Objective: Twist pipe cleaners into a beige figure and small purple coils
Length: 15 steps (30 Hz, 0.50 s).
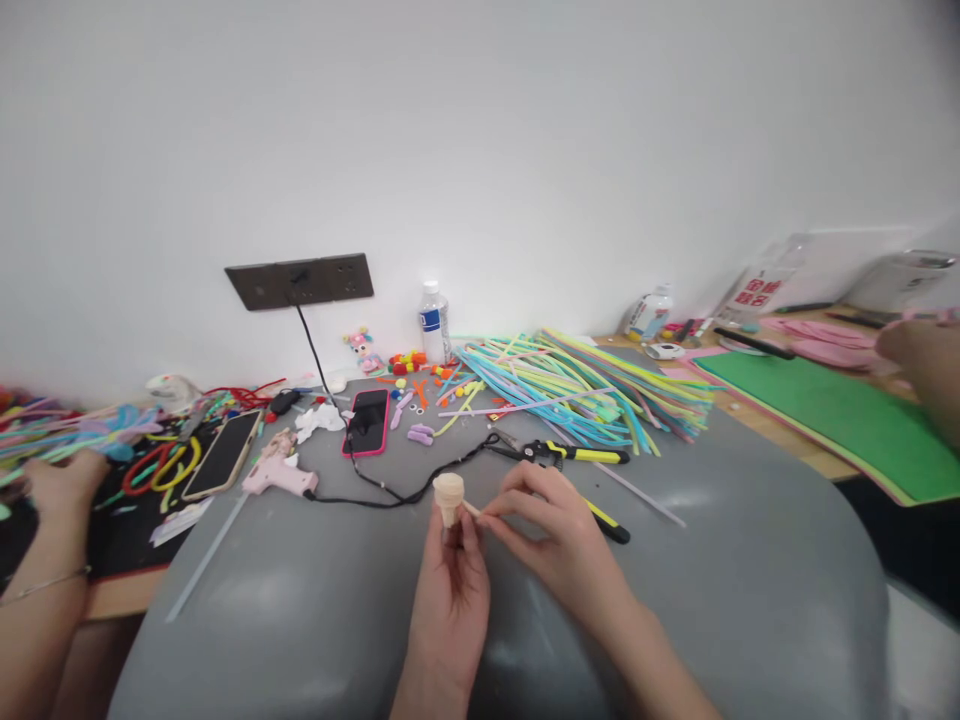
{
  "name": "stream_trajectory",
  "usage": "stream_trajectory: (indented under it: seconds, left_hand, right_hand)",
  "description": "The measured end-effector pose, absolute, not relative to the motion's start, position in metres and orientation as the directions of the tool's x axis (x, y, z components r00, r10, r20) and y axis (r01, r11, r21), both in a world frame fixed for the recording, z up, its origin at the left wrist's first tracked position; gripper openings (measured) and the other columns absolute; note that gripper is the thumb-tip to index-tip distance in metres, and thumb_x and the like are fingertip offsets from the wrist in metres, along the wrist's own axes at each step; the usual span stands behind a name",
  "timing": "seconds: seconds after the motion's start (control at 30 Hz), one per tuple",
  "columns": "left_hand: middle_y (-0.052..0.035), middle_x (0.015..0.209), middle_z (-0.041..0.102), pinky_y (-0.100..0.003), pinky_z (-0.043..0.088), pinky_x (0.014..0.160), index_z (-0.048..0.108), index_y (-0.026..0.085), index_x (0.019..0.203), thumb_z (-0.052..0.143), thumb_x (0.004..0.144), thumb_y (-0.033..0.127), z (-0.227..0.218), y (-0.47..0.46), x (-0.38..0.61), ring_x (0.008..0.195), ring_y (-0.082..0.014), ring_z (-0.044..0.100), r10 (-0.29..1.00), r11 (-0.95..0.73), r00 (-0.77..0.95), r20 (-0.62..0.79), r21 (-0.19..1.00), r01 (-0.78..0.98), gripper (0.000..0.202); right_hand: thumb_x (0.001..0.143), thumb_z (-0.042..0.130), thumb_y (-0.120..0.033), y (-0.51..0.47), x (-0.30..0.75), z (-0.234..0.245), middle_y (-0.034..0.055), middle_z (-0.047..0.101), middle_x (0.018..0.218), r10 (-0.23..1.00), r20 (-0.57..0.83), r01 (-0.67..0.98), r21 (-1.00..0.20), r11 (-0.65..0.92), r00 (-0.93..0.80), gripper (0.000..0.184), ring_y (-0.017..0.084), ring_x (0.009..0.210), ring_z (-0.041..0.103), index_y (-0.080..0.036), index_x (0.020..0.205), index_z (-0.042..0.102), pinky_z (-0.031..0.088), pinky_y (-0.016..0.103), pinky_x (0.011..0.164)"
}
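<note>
Upright in the fingers of my left hand (454, 605) is a small cream-coloured piece (449, 488) with a round, wide top and a narrower stem. My right hand (551, 515) pinches a thin cream strip (472, 509) that reaches to the stem; whether it is joined there I cannot tell. Both hands are over the front middle of the grey table (315, 610). Just beyond my right hand lie pliers with yellow and black handles (592, 454). A pink glue gun (281, 478) rests to the left, a glue stick extending from its back.
Coloured pipe cleaners (555, 385) are heaped at the back. A black cord (390, 498) crosses the table. A pink-cased phone (367, 422) and a water bottle (433, 325) stand behind it. Other people's hands work at the left (64, 490) and right (926, 370) edges, beside green sheets (840, 420).
</note>
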<state>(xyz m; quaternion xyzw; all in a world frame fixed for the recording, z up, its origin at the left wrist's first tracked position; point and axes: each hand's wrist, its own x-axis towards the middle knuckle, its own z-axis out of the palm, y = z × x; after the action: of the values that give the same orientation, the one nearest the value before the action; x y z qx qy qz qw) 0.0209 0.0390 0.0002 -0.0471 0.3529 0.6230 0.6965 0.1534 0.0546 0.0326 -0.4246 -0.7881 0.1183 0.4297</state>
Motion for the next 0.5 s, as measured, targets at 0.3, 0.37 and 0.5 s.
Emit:
stream_trajectory:
  seconds: [0.3, 0.37, 0.5]
  left_hand:
    - [0.0013, 0.069, 0.066, -0.018, 0.053, 0.063, 0.066, 0.016, 0.072, 0.085, 0.066, 0.035, -0.008, 0.032, 0.022, 0.065, -0.0103, 0.062, 0.918, -0.076, -0.376, -0.127, 0.874, -0.480, 0.028]
    - [-0.0006, 0.071, 0.068, -0.020, 0.053, 0.066, 0.067, 0.016, 0.073, 0.082, 0.070, 0.037, -0.006, 0.033, 0.014, 0.070, -0.0130, 0.064, 0.966, -0.060, -0.258, -0.029, 0.942, -0.330, 0.026]
    - [-0.0045, 0.076, 0.072, -0.026, 0.055, 0.068, 0.070, 0.015, 0.077, 0.079, 0.073, 0.040, 0.001, 0.035, -0.002, 0.075, -0.0179, 0.067, 0.998, 0.009, -0.063, -0.022, 0.982, -0.188, 0.026]
  right_hand:
    - [0.095, 0.058, -0.020, 0.047, 0.155, 0.042, 0.0014, 0.062, 0.079, 0.691, 0.595, 0.620, -0.374, 0.690, -0.410, 0.017, 0.015, 0.072, 0.052, -0.019, 0.078, 0.061, 0.032, 0.033, 0.072]
    - [0.096, 0.057, -0.022, 0.047, 0.156, 0.042, 0.0022, 0.061, 0.080, 0.706, 0.580, 0.628, -0.385, 0.677, -0.406, 0.019, 0.016, 0.073, 0.051, -0.020, 0.078, 0.061, 0.032, 0.032, 0.071]
    - [0.096, 0.057, -0.024, 0.048, 0.158, 0.041, 0.0036, 0.059, 0.086, 0.791, 0.454, 0.573, -0.546, 0.611, -0.411, 0.021, 0.018, 0.081, 0.054, -0.020, 0.075, 0.058, 0.037, 0.031, 0.074]
